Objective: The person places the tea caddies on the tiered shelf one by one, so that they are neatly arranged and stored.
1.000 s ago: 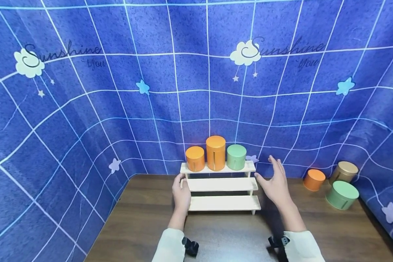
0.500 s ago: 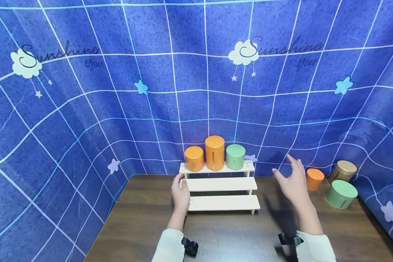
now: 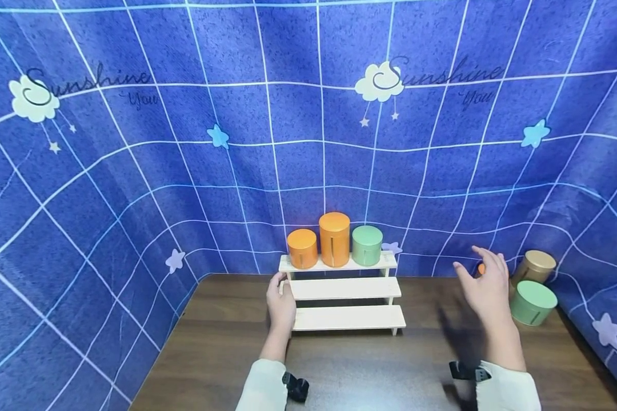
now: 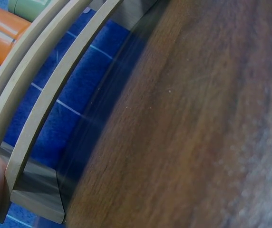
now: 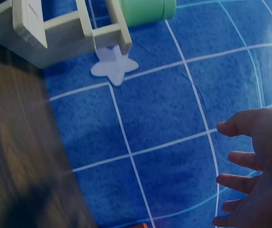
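Right hand (image 3: 488, 291), thumb and fingers spread apart, stands at the right of the scene before a small orange tin (image 3: 481, 269), which it mostly hides; whether they touch cannot be told. Farther left, the left hand (image 3: 281, 305) is clamped on the left end of a pale three-tier rack (image 3: 347, 318). Pale sleeves (image 3: 509, 391) reach in from the near side, black devices (image 3: 297, 389) strapped at the wrists.

The counter (image 3: 360, 365) beneath is dark brown wood with visible grain, a cool sheen on its near part and a shadow just left of the right arm. The rack stands toward its far middle. Near the far right corner sits a wide green tin (image 3: 533, 302), a gold tin (image 3: 540, 265) just behind it. Along the rack's top tier, left to right, stand a short orange tin (image 3: 302, 249), a tall orange tin (image 3: 335, 241) and a light green tin (image 3: 367, 246).

Beyond hangs a blue cloth (image 3: 236, 85), wrapping round both sides, printed with pale grid lines, clouds, stars and "Sunshine You".
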`<state>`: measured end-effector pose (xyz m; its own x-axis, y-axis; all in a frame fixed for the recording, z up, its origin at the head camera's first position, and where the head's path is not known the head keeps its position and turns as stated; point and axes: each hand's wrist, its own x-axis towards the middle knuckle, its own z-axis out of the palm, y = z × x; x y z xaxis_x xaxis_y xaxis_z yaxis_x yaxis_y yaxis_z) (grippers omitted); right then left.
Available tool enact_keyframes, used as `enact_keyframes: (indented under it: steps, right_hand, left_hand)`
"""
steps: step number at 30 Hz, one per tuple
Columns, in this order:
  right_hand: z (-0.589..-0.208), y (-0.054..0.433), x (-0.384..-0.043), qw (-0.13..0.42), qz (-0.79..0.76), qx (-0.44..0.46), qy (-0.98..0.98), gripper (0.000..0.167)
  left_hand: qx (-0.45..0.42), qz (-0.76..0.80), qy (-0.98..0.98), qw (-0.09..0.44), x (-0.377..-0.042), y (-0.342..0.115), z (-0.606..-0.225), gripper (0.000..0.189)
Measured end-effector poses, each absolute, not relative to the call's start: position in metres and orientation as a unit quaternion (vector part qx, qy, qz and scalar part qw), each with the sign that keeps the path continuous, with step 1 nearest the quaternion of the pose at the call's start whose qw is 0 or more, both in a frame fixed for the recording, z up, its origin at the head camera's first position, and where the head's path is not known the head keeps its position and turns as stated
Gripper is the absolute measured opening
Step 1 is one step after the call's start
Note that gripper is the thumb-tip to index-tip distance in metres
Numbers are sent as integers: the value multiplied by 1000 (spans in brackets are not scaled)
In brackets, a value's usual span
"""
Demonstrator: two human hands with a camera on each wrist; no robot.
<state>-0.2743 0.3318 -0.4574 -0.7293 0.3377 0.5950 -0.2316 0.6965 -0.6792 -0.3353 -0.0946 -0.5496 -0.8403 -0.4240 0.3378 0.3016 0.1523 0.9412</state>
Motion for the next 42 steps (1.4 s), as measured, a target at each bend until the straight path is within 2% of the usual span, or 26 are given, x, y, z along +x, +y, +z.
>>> enact_keyframes:
  steps: [5, 14, 25, 29, 42]
  right_hand:
    - [-460, 342, -271, 359, 383, -45, -850, 52]
    - [-463, 360, -268, 397, 373, -51, -837, 43]
    - [-464, 375, -262, 369, 364, -83, -851, 46]
    - [-467, 381, -262, 351, 356, -96, -861, 48]
    - [-485, 399, -258, 243, 375, -180, -876, 60]
  left_hand:
    - [48, -650, -705, 279, -333, -94, -552, 32]
    - [44, -650, -704, 283, -335, -96, -553, 32]
    - [42, -653, -704, 276, -336, -95, -547, 31]
    - [36, -652, -703, 281, -337, -95, -544, 31]
    - [39, -651, -703, 284, -337, -96, -548, 30]
